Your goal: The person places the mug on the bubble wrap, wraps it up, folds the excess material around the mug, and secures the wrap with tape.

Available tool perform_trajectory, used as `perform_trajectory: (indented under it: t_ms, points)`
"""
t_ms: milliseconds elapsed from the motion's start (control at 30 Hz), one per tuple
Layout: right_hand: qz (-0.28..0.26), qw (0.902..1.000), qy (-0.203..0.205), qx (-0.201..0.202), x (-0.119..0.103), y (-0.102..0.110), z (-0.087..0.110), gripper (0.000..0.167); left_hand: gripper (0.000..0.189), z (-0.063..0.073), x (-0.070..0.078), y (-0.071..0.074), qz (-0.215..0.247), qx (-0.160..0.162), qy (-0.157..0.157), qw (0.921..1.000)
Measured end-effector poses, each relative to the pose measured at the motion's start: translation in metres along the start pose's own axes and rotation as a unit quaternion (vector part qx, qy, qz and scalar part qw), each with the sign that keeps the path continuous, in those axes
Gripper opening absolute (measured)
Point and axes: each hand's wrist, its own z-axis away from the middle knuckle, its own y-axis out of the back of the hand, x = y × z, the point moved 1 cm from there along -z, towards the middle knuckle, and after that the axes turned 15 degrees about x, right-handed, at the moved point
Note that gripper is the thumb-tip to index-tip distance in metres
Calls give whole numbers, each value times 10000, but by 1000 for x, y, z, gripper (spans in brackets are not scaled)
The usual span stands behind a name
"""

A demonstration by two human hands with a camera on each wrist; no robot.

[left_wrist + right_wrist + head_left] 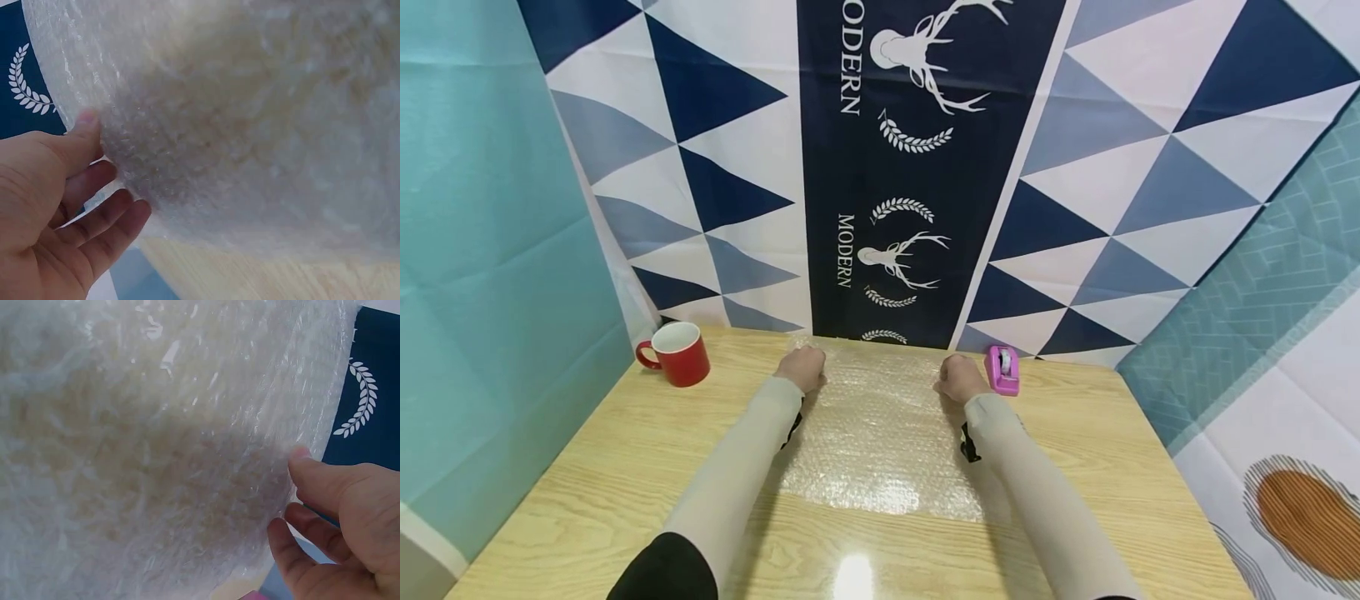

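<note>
A clear sheet of bubble wrap (pixel 880 433) spreads over the middle of the table between both arms. My left hand (pixel 803 368) pinches its far left edge; in the left wrist view the thumb (pixel 87 125) lies on the plastic and the fingers curl at its edge. On the far right edge, my right hand (pixel 961 379) pinches the sheet in the same way, thumb (pixel 303 464) against the film. Both wrist views show the wrap (pixel 250 125) filling most of the picture, partly see-through. Some fingers are hidden in the head view.
At the back left stands a red mug (pixel 688 367) with a white inside. A pink tape dispenser (pixel 1003 371) sits just right of my right hand. Behind the wooden table (pixel 700 442) hangs a patterned cloth (pixel 737 167) with triangles and deer heads.
</note>
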Motion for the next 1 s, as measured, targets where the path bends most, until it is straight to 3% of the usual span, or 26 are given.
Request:
perform_trajectory:
  t_ms: [233,500,700,867,1000]
  points:
    - [-119,9998,-43,-155,-1,5,3,15,3,2,0,1,258,-119,6,9996]
    - [-65,9997,-21,-225,-6,8,9,8,16,7,-4,1,406,27,-267,9988]
    - [-253,9996,18,-141,-1,6,15,8,7,12,-7,5,499,-65,-167,9986]
    - [-374,9985,-124,-377,4,11,16,12,8,11,-6,7,446,-115,-176,9988]
    - [-421,9974,111,-573,3,16,17,9,10,13,-4,10,403,-113,-65,9991]
